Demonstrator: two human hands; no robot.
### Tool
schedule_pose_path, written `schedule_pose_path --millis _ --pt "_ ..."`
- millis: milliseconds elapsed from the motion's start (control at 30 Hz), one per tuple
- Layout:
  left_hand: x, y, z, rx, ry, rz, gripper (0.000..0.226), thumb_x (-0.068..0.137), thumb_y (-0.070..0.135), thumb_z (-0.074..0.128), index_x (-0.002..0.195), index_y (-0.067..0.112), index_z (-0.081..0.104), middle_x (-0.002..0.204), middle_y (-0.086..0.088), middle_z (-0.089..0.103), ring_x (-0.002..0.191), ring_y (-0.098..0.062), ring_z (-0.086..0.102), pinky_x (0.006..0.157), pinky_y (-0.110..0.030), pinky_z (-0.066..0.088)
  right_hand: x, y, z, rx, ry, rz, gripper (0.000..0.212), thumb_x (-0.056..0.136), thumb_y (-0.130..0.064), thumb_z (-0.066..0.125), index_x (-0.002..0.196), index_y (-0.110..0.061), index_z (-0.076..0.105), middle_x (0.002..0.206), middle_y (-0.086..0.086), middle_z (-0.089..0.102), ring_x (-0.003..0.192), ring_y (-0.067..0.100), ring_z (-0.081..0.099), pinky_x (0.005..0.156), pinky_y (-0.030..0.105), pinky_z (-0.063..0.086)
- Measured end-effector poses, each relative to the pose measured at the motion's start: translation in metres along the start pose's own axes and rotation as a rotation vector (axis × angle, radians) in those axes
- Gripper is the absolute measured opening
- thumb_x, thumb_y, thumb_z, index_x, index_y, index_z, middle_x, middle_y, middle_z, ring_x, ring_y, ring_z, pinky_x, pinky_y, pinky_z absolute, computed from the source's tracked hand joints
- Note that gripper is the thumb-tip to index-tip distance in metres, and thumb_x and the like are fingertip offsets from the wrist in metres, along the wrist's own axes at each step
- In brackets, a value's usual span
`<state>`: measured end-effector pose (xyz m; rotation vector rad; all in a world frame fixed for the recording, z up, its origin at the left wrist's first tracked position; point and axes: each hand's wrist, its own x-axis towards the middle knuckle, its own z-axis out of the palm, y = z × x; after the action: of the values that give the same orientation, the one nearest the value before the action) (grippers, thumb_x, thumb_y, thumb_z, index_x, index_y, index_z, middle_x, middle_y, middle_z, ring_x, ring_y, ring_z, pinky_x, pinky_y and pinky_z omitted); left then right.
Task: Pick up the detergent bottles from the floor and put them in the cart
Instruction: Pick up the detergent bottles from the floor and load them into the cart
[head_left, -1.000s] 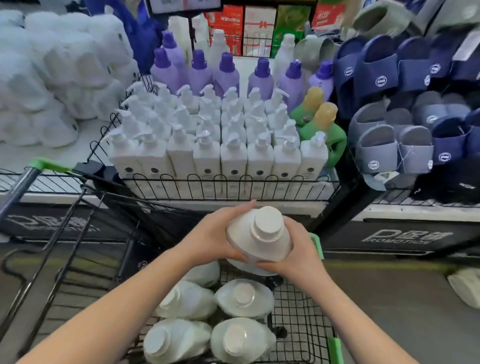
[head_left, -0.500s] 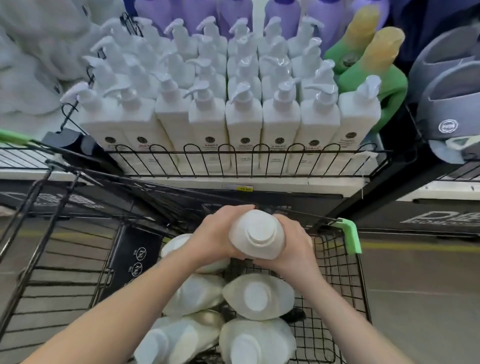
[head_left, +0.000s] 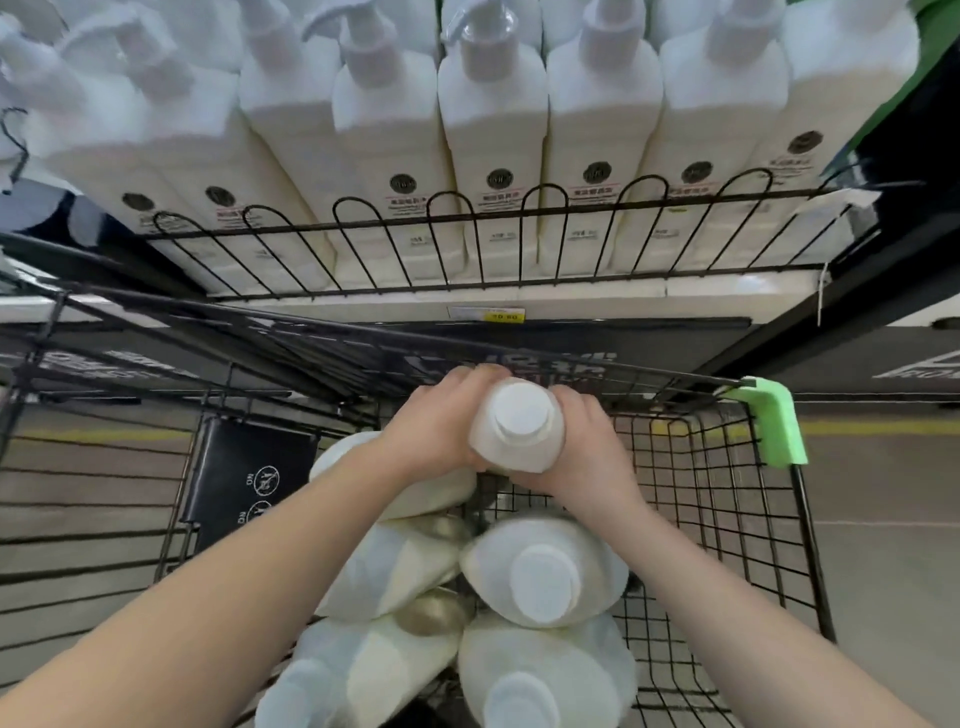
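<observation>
A white detergent bottle (head_left: 517, 426) with a round white cap stands upright between my two hands, low inside the far end of the black wire cart (head_left: 727, 519). My left hand (head_left: 441, 426) grips its left side and my right hand (head_left: 587, 452) grips its right side. Several more white detergent bottles (head_left: 545, 577) lie and stand packed in the cart basket below and nearer to me. The held bottle's base is hidden behind my hands.
A shelf of white pump bottles (head_left: 493, 156) behind a black wire rail (head_left: 467, 218) rises just beyond the cart. A green corner guard (head_left: 774, 426) marks the cart's far right corner. A black child-seat flap (head_left: 244, 478) hangs at left. Grey floor (head_left: 883, 519) lies to the right.
My head has moved forward and down toward the shelf. Both hands have lowered the held bottle deeper into the far end of the cart, still gripping it.
</observation>
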<state>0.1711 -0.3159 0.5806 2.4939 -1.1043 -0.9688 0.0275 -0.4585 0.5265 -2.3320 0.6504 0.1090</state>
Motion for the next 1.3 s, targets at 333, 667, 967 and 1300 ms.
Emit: schedule_pose_path --millis 333,667,967,1300 --pt "-0.005 -0.004 0.02 0.015 0.057 -0.109 0.11 0.079 0.035 0.087 0.166 0.03 0.019 0.162 -0.008 0.035 0.145 -0.033 0.044 0.118 -0.046 0.04 0.005 0.0 0.014 -0.042 -0.057 0.025 0.116 0.052 -0.058 0.096 0.147 -0.025 0.039 0.138 -0.003 0.053 0.128 0.022 0.051 0.104 0.041 0.049" --pt "-0.029 0.0 0.029 -0.113 0.17 -0.104 0.111 0.074 0.042 0.09 0.163 0.029 0.025 0.161 0.0 0.035 0.153 -0.024 0.032 0.123 -0.044 0.035 -0.018 -0.008 -0.006 0.02 -0.082 0.022 0.109 0.063 -0.06 0.089 0.155 -0.029 0.038 0.147 -0.002 0.049 0.136 0.023 0.051 0.112 0.047 0.046" --pt "-0.06 0.027 -0.003 -0.198 0.238 -0.034 0.105 0.078 0.045 0.091 0.162 0.03 0.031 0.161 0.002 0.039 0.152 -0.019 0.035 0.125 -0.042 0.035 -0.044 -0.029 -0.057 0.156 -0.046 -0.024 0.092 0.084 -0.054 0.083 0.16 -0.026 0.038 0.154 -0.006 0.044 0.144 0.014 0.045 0.121 0.042 0.04" --pt "-0.127 0.098 -0.123 -0.271 0.4 0.145 0.099 0.082 0.049 0.088 0.161 0.037 0.031 0.159 0.013 0.04 0.147 -0.001 0.036 0.125 -0.029 0.03 -0.079 -0.104 -0.176 0.239 0.158 -0.198 0.08 0.087 -0.047 0.083 0.156 -0.03 0.043 0.138 -0.02 0.048 0.129 -0.006 0.047 0.102 -0.003 0.029"
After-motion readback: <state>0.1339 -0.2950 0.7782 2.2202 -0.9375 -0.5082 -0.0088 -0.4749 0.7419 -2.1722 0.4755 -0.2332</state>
